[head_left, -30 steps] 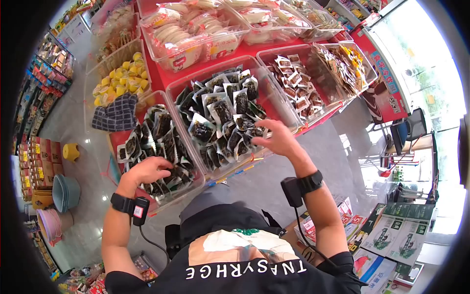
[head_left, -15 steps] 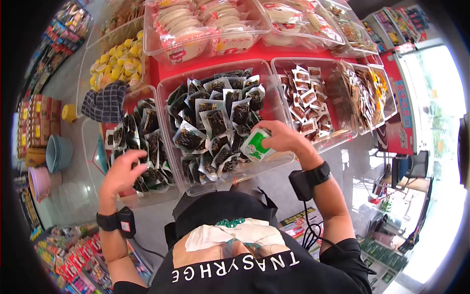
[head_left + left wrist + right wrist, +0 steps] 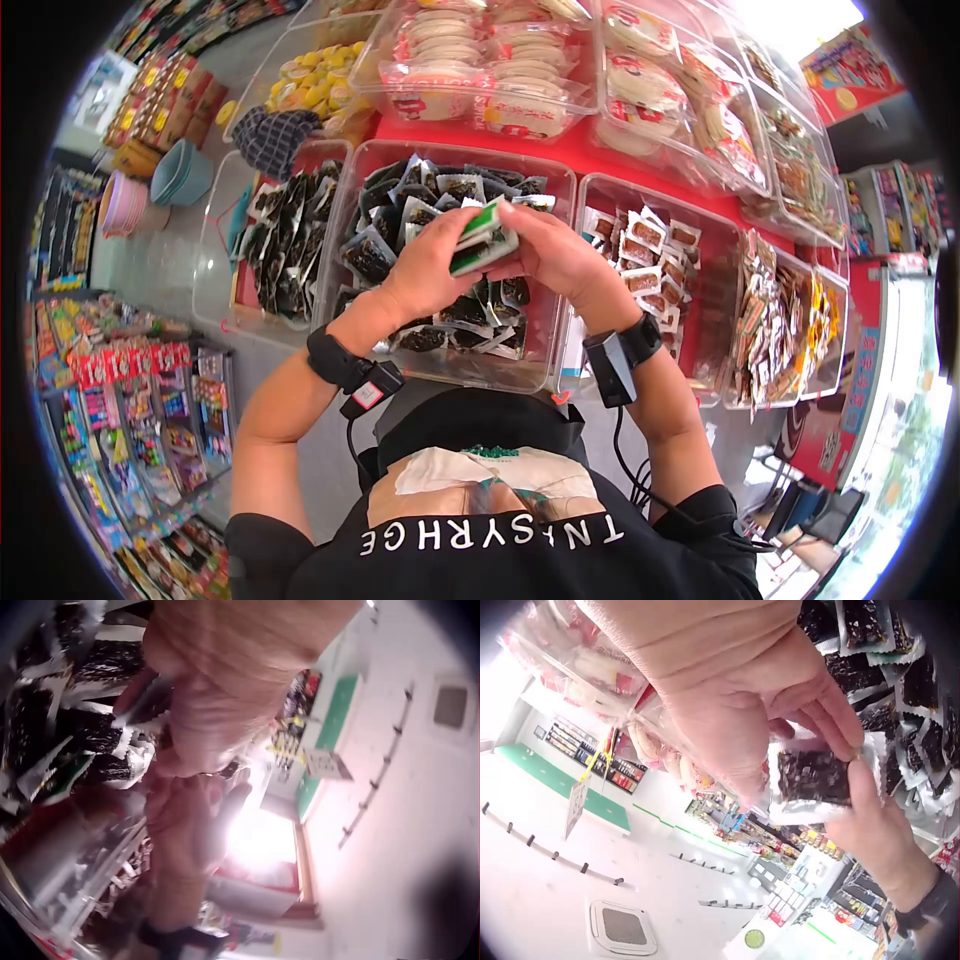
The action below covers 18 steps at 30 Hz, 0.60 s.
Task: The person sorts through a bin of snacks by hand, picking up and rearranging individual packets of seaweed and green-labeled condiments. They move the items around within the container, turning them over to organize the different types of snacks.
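Both hands meet above the middle clear bin (image 3: 460, 372). Between them is a small flat packet (image 3: 485, 240), green and white on the side facing the head camera. Its other side shows dark food under a clear front with white crimped edges in the right wrist view. My left hand (image 3: 425, 265) pinches the packet's left end, its thumb along the face. Fingers of my right hand (image 3: 560, 255) hold the opposite end. Below them, the bin is filled with similar dark packets (image 3: 470, 335). In the left wrist view, the hands mostly hide the packet.
A left bin holds more dark packets (image 3: 295, 240); a checked cloth (image 3: 272, 142) hangs near the yellow cups (image 3: 318, 80). To the right are small brown packets (image 3: 650, 250) and upright sachets (image 3: 775, 325). Bagged round white pastries (image 3: 440, 50) fill bins behind, on a red surface (image 3: 590, 145).
The right hand took a green packet from the middle bin and moved left with it. My left hand left the left bin and joined it on the packet. The head view swung around.
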Tool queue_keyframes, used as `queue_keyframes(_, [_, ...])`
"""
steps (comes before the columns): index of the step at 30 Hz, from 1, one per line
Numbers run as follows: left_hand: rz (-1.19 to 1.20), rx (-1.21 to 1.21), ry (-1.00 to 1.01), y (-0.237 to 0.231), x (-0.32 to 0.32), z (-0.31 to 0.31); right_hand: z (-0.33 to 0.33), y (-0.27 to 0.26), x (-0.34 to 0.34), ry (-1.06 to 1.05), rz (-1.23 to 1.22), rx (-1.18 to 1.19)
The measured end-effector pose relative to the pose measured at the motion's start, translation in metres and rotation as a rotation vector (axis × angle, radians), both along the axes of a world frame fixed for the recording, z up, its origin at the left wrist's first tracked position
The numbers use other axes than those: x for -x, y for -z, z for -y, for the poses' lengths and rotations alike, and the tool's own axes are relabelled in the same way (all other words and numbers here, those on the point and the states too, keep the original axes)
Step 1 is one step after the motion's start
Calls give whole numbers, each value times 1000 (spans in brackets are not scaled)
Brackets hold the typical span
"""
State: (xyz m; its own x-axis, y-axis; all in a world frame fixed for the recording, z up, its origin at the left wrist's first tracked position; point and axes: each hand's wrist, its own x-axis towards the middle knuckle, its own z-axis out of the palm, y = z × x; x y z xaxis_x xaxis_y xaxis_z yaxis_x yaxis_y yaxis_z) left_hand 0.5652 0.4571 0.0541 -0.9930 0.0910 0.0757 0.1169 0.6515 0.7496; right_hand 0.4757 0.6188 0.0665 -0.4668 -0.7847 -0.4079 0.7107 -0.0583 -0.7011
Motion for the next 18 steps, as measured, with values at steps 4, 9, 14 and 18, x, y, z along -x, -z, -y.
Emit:
queue_keyframes(4, [396, -661, -169, -5, -13, 12, -5, 9, 4, -134, -279, -218])
queue_keyframes(9, [502, -1121, -188, -9, -27, 3, 17, 25, -29, -157, -95, 87])
queue_keyframes(14, [-157, 140, 30, 6, -16, 11, 30, 18, -37, -8, -203, 73])
queue_keyframes(18, [-99, -113, 4, 2, -6, 11, 17, -11, -26, 224, -253, -25])
